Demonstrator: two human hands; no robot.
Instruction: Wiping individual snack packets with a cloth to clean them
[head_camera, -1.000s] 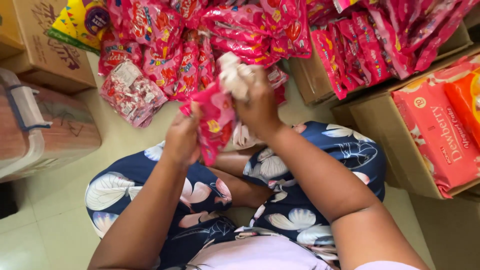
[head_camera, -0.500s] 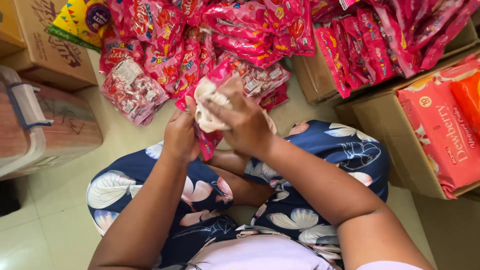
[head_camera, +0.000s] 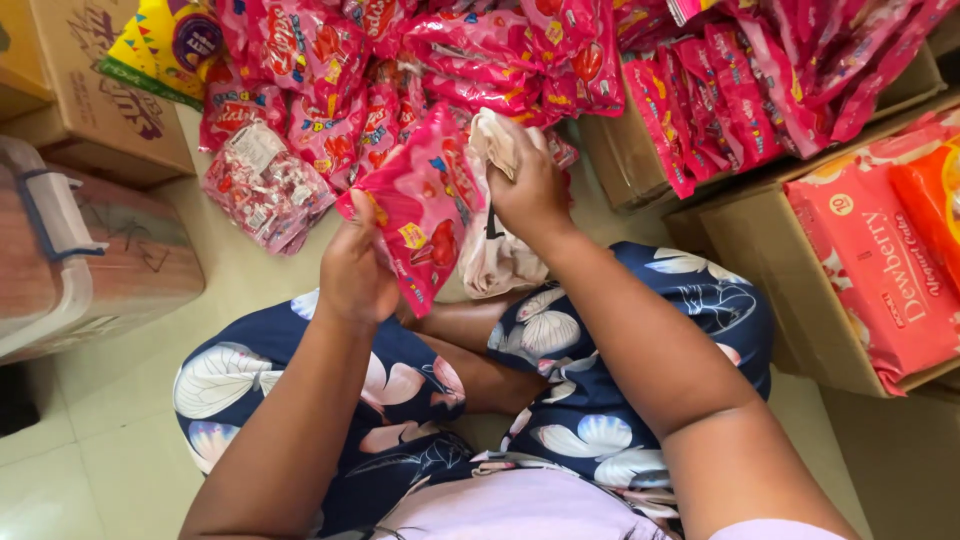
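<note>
**Cloth lifted off the pink packet**

The left hand (head_camera: 352, 268) grips a pink packet (head_camera: 425, 205) by its lower edge, fingers clenched on it, and holds it up above the lap, tilted toward the heap of like packets (head_camera: 450, 50) on the floor. The right hand (head_camera: 528, 185) is closed on a pale cloth (head_camera: 497, 250); its top is bunched in the grip and the rest hangs down toward the knees, just beside the packet's right edge.

Half a second ago the cloth was pressed flat on the packet's face, with the right hand over it, low and near the left. Now the right hand has risen and drawn to the right, the cloth has come off the face, and the packet shows whole. By my reading the wiping stroke on this side is over, and the packet is either clean or about to be turned.

A clear bag of sweets (head_camera: 262, 185) lies on the floor to the left. Cardboard boxes (head_camera: 760, 240) of red packs stand to the right, and a plastic bin (head_camera: 70, 260) sits at far left.
</note>
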